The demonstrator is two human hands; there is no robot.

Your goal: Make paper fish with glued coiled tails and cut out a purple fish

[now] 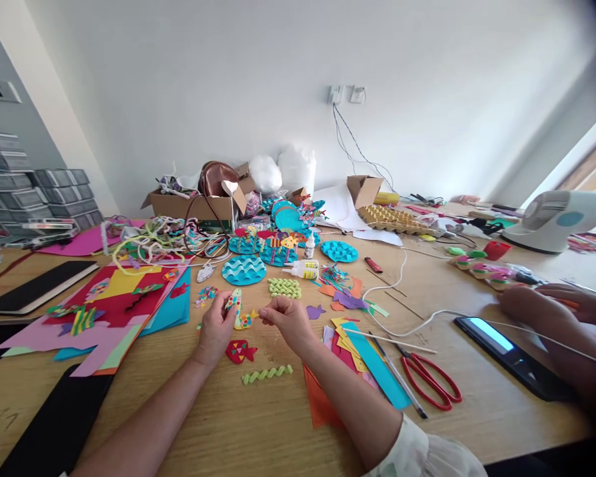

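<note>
My left hand (217, 326) is closed, gripping a pale green paper cutout (235, 300) dotted with coloured spots. To its right, the fingertips of my right hand (287, 320) are pinched together; whatever may be between them is too small to make out. A yellow paper fish (247, 320) with coloured dots lies between the two hands. Just below sits a red paper fish (241, 351) decorated with small coloured pieces. Nearer to me is a twisted green strip (267, 375), and more green twists (285, 287) lie beyond my hands. A purple paper fish (316, 311) rests right of my right hand.
Red scissors (431, 381) and paper strips (375, 364) lie at right, near a phone (511, 354) and another person's hands (536, 305). Glue bottles (305, 268) and blue discs (244, 271) stand beyond. Coloured paper sheets (129, 318) cover the left. A white cable (402, 265) crosses the table.
</note>
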